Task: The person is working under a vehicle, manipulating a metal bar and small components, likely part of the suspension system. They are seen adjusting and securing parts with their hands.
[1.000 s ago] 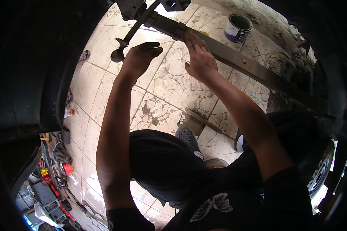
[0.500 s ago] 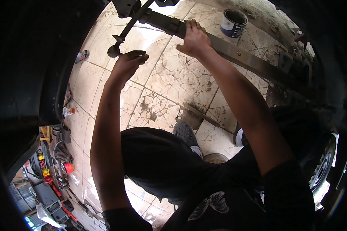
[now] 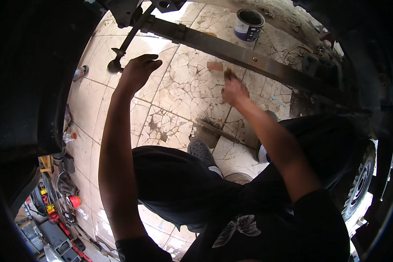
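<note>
Rusty metal over cracked stone floor

The long bar (image 3: 266, 65) is dull, rusty-brown metal, rough and matt; the thin rod (image 3: 129, 41) is dark metal. The floor (image 3: 179, 100) is pale, cracked stone tile, stained. The paint can (image 3: 249, 24) looks glossy; the trousers (image 3: 174, 183) are matt black cloth.

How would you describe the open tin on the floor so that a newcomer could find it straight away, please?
Follow the long dark leaf spring that runs across the top of the view over the cracked tiled floor. Just beyond it, near the top edge, stands the paint tin. It is the only round, lidless can there, with a white and blue wall and a dark inside.
</note>
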`<act>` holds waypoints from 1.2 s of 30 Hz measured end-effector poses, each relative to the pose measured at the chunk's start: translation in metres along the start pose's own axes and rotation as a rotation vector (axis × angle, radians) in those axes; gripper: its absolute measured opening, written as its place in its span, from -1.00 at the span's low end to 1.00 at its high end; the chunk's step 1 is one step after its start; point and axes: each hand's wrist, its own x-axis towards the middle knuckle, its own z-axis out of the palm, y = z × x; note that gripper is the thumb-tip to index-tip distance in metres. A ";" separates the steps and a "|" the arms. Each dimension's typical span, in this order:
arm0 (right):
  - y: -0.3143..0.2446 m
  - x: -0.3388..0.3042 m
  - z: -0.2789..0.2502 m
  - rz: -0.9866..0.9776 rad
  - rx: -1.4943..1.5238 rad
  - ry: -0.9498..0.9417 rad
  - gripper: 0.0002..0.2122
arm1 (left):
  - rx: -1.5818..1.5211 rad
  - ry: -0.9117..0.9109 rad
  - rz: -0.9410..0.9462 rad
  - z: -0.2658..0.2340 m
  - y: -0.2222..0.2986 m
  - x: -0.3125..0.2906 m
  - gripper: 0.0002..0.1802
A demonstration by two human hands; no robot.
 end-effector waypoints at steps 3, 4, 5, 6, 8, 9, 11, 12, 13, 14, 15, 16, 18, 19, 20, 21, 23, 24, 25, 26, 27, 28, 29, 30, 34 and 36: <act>-0.019 -0.029 -0.007 0.156 0.158 -0.286 -0.40 | 0.071 0.009 0.024 -0.003 -0.003 0.005 -0.39; -0.012 -0.040 0.002 0.147 0.200 -0.303 -0.42 | 0.115 0.013 0.022 0.002 -0.003 0.007 -0.38; -0.005 -0.047 0.011 0.135 0.244 -0.321 -0.44 | 0.144 -0.024 0.012 0.007 -0.003 0.010 -0.37; 0.001 -0.051 0.021 0.128 0.232 -0.285 -0.47 | 0.180 -0.059 -0.002 0.010 -0.001 0.013 -0.35; 0.013 -0.057 0.040 0.110 0.206 -0.214 -0.52 | 0.220 -0.108 -0.003 0.019 0.001 0.016 -0.37; 0.018 -0.054 0.049 0.121 0.201 -0.201 -0.52 | 0.228 -0.124 0.014 0.026 0.004 0.018 -0.40; 0.021 -0.035 0.057 0.130 0.193 -0.168 -0.53 | 0.235 -0.147 0.040 0.033 0.012 0.022 -0.42; 0.017 -0.025 0.060 0.112 0.178 -0.160 -0.53 | 0.232 -0.179 0.024 0.037 0.011 0.024 -0.40; 0.011 -0.012 0.059 0.092 0.162 -0.149 -0.53 | 0.276 -0.177 0.046 0.039 0.014 0.023 -0.39; 0.005 0.002 0.059 0.069 0.149 -0.138 -0.54 | 0.323 -0.175 0.064 0.040 0.016 0.021 -0.39; 0.009 0.020 0.061 0.083 0.069 -0.215 -0.52 | 0.381 -0.186 0.098 0.045 0.023 0.020 -0.39; 0.022 0.037 0.067 0.091 0.033 -0.247 -0.51 | 0.384 -0.207 0.095 0.051 0.033 0.022 -0.37; 0.052 0.064 0.079 0.072 -0.034 -0.280 -0.50 | 0.397 -0.228 0.115 0.061 0.049 0.020 -0.34; 0.056 0.076 0.080 0.030 -0.061 -0.282 -0.50 | 0.414 -0.201 0.113 0.061 0.049 0.014 -0.35; 0.065 0.082 0.080 -0.040 -0.085 -0.250 -0.49 | 0.469 -0.202 0.124 0.065 0.051 0.010 -0.35; 0.060 0.084 0.080 -0.114 -0.093 -0.220 -0.48 | 0.538 -0.207 0.125 0.066 0.055 0.005 -0.36; 0.053 0.073 0.084 -0.103 0.007 -0.155 -0.56 | 0.595 -0.234 0.124 0.077 0.067 -0.003 -0.38; 0.042 0.059 0.088 -0.093 0.057 -0.128 -0.59 | 0.575 -0.277 0.119 0.083 0.068 -0.007 -0.39; 0.031 0.046 0.086 -0.082 0.101 -0.090 -0.62 | 0.548 -0.270 0.171 0.093 0.059 -0.008 -0.40; 0.020 0.034 0.082 -0.073 0.142 -0.049 -0.65 | 0.520 -0.259 0.225 0.102 0.045 -0.009 -0.41; 0.004 0.017 0.080 -0.037 0.282 0.027 -0.70 | 0.519 -0.268 0.229 0.103 0.038 -0.014 -0.42; -0.005 -0.006 0.082 0.015 0.409 0.104 -0.74 | 0.554 -0.329 0.198 0.111 0.035 -0.014 -0.41; -0.009 -0.021 0.081 0.010 0.501 0.130 -0.76 | 0.597 -0.385 0.174 0.116 0.038 -0.013 -0.40; -0.010 -0.032 0.079 0.005 0.593 0.161 -0.78 | 0.642 -0.441 0.153 0.122 0.041 -0.011 -0.39; -0.029 -0.055 0.018 -0.001 0.691 0.268 -0.81 | 0.587 -0.566 0.038 0.134 0.052 -0.006 -0.38; -0.035 -0.053 -0.030 0.020 0.762 0.330 -0.80 | 0.388 -0.491 0.253 0.135 0.059 0.001 -0.50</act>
